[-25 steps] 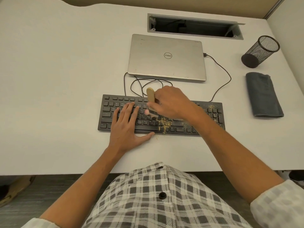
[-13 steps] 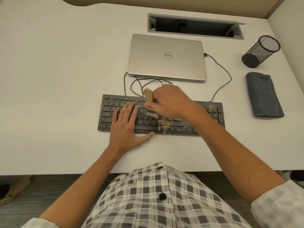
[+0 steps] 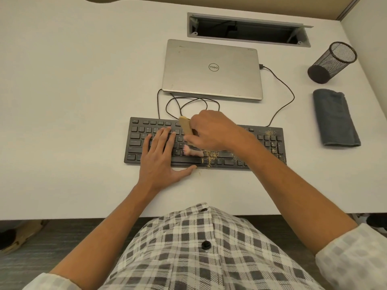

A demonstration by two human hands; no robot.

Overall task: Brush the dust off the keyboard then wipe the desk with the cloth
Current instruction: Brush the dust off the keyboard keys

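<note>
The brush sits just above the centre of the frame, over the middle of the keyboard, with its pale wooden handle sticking up and to the left out of the right hand and its bristles, blurred here, down on the lower key rows. It looks light and stiff in the handle and soft at the tip, so I judge it best held where it is held, low on the handle, close enough to the bristles to steer them between keys without pressing hard. The right grip is clamped around that handle, fingers curled. Yellowish dust lies in a patch just right of the bristles, with more scattered toward the keyboard's right end; the grains look loose and fine, likely to scatter if flicked. The keyboard is thin and flat and probably slides easily on the smooth tabletop; the left hand lies flat on its left half, fingers straight, thumb along the front edge, holding nothing. The cloth, folded and grey, lies well apart at the right of the frame; soft and limp, it could be taken anywhere along the fold. Above it stands a mesh cup, and a closed laptop lies above the keyboard with cables looped between them.
</note>
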